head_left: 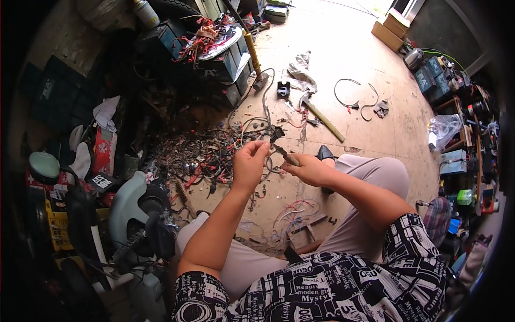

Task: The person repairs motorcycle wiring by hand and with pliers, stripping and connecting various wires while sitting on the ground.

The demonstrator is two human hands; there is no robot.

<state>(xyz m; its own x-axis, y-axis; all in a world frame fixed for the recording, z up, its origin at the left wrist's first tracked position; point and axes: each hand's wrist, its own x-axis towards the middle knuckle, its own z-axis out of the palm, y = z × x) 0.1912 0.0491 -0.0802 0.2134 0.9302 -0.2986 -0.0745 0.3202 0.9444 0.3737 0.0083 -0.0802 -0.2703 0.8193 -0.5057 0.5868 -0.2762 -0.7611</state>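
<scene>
My left hand is raised near the middle with thumb and fingertips pinched on a thin dark lead beside a small black plastic part. My right hand is closed on a worn metal hand tool, apparently pliers, whose tip points up-left to the underside of that part. Grey cables trail behind it across the floor. Below and behind my hands lies a dense heap of wire scraps and small dark pieces. I sit low, with my legs bent around the work.
A long-handled hammer, crumpled plastic and wire loops lie on the tan floor. Batteries with tangled red leads stand back left. A grey scooter body is close on my left. Boxes and cluttered shelves line the right.
</scene>
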